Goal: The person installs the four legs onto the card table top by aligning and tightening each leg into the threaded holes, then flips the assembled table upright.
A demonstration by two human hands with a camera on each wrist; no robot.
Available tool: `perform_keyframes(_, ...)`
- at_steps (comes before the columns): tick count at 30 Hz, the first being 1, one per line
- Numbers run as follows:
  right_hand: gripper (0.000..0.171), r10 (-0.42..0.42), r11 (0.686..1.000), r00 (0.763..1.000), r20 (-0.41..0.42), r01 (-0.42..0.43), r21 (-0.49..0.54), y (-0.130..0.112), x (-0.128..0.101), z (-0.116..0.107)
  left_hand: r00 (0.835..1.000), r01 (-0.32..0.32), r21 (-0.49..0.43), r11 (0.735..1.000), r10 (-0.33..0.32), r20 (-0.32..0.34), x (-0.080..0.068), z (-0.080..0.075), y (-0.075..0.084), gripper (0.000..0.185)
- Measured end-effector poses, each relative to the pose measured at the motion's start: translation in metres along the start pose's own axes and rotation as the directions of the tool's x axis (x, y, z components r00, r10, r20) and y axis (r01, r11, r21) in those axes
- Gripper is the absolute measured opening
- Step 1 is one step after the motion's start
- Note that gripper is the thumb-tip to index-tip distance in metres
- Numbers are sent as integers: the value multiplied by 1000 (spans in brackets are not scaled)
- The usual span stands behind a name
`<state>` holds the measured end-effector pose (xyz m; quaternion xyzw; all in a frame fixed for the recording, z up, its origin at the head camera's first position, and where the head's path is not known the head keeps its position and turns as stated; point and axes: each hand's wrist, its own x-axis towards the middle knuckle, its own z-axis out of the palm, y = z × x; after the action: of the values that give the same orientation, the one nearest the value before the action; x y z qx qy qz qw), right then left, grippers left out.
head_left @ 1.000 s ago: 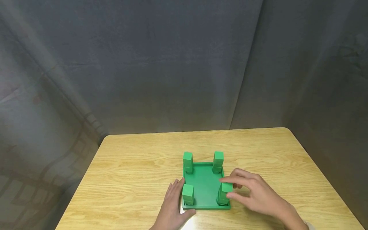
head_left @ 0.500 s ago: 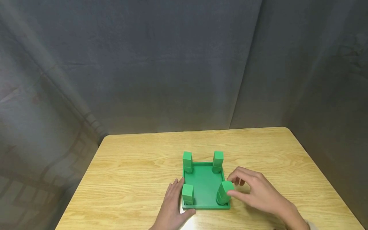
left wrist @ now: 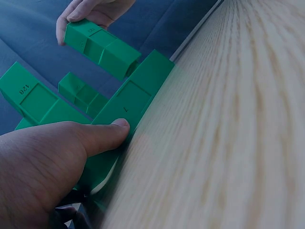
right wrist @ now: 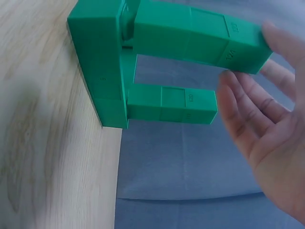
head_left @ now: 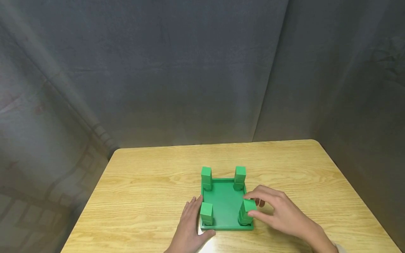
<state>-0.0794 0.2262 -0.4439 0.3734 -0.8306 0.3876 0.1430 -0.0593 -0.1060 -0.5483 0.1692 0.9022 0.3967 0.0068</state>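
Note:
A square green tray (head_left: 225, 203) with low walls lies on the table, with a green square post standing at each corner. My left hand (head_left: 191, 225) lies along its left wall with straight fingers; in the left wrist view the thumb (left wrist: 107, 136) presses flat on the front wall. My right hand (head_left: 281, 212) pinches the top of the front right post (head_left: 245, 210) between thumb and fingers. Raised digits mark this post's side in the right wrist view, where it leans slightly at its base. The front left post (head_left: 207, 213) stands beside my left fingers.
Two further posts, the back left post (head_left: 206, 177) and back right post (head_left: 239, 177), rise from the tray's far corners. The wooden table (head_left: 152, 182) has rounded far corners. Grey curtains (head_left: 190, 88) hang behind it and at both sides.
The front right post leaned right half a second ago and now stands straighter. My right index finger moved off its top, then back over its far side. My left hand has stayed put.

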Motion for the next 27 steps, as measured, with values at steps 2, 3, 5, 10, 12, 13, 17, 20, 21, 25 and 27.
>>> perform_keyframes(2, 47, -6, 1000, 1000, 14, 6, -1, 0, -1, -1, 1000, 0, 0, 1000, 0, 1, 0, 0, 0, 112)
perform_keyframes(3, 46, -10, 1000, 1000, 20, 10, -3, -1, -1, -1, 1000, 1, 0, 1000, -1, 1, 0, 0, 0, 112)
perform_keyframes(5, 45, -15, 1000, 999, 33, 15, -8, 0, -1, -3, 1000, 1, -1, 1000, -1, 3, 0, 1, 0, 112)
perform_keyframes(10, 51, -29, 999, 996, 82, 30, -10, -1, -2, -7, 1000, 2, -4, 1000, -2, 7, 1, 1, 0, 112)
perform_keyframes(12, 57, -38, 999, 994, 102, 39, -10, 0, -2, -9, 1000, 4, -7, 1000, -4, 9, 1, 0, 0, 112)
perform_keyframes(13, 60, -42, 999, 993, 109, 43, -12, 0, -2, -9, 1000, 5, -8, 1000, -5, 11, 1, 0, 0, 112)
perform_keyframes(17, 63, -44, 999, 993, 112, 47, -18, 0, -2, -10, 1000, 11, -18, 1000, -11, 19, 1, -1, 0, 112)
perform_keyframes(20, 57, -29, 999, 996, 83, 31, -21, 0, -2, -10, 1000, 16, -24, 1000, -15, 26, 1, -1, 0, 113)
perform_keyframes(21, 53, -23, 999, 997, 67, 25, -25, 1, -2, -9, 999, 18, -26, 1000, -17, 29, 1, -1, -1, 113)
perform_keyframes(25, 41, 4, 998, 1000, -2, -4, -59, 2, -2, -5, 999, 21, -28, 999, -20, 32, 2, -1, -1, 113)
perform_keyframes(27, 40, 17, 997, 1000, -20, -18, -72, 1, -2, -3, 999, 22, -28, 999, -21, 32, 2, -1, -1, 113)
